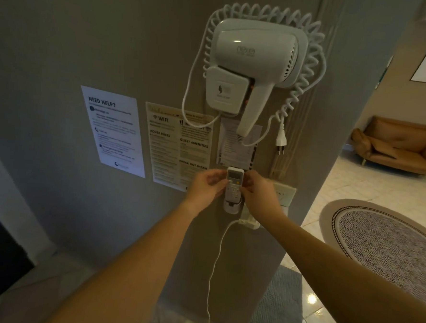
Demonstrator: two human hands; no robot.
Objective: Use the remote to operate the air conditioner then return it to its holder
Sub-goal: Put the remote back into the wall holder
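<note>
Remote: centre frame, seated in holder; light, rigid, smooth plastic.
Grip: left hand and right hand pinch its side edges.

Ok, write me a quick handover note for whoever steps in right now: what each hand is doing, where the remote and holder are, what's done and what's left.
Left hand: fingers on the left edge of the remote.
Right hand: fingers on its right edge.
Remote: upright against the wall, lower end seated in the wall holder, below the hair dryer.
Done: cannot tell from this view whether the air conditioner has been operated.
Left: if not, lift the remote out, operate the unit, reseat it in the holder; if so, just let go.
</note>
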